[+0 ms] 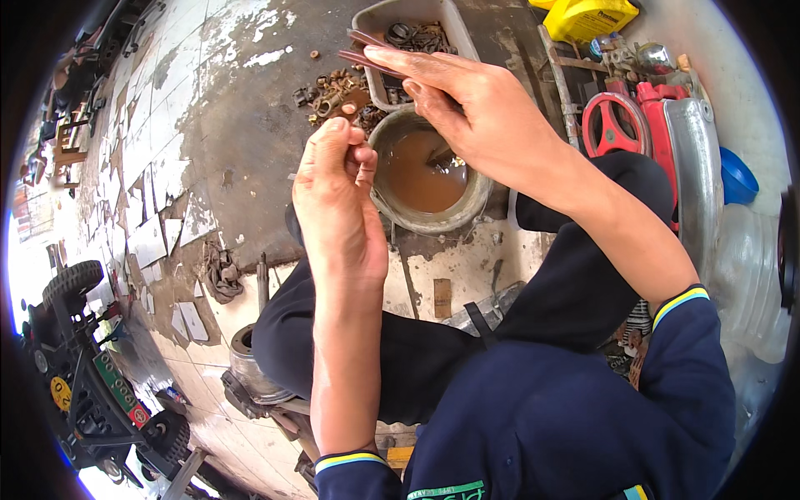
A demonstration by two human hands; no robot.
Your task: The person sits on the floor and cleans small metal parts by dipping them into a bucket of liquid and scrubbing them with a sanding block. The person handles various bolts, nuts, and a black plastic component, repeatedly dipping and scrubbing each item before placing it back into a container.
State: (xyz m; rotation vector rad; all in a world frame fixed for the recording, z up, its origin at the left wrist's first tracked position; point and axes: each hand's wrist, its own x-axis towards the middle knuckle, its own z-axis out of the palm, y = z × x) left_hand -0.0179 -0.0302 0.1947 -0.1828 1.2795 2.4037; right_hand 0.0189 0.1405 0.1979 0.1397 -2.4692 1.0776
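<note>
My right hand (465,94) reaches over a round basin (431,222) of murky brown liquid. Its fingers grip thin reddish-brown strips (369,57), whose ends stick out past the fingertips. Lower and to the left, my left hand (340,194) is raised with its fingers curled and the thumb up against them. Whether something small sits in that pinch is hidden. Behind the left fingertips lies a heap of small rusty metal parts (334,94) on the dark floor. A grey plastic tub (459,31) with dark metal parts stands beyond the basin, partly behind my right hand.
On the right are a red handwheel (615,125), a silver metal tank (690,169), a blue bowl (737,175) and a yellow jug (590,19). A crumpled rag (222,272) and a metal housing (256,369) lie left of my legs. A vehicle chassis (106,375) stands farther left.
</note>
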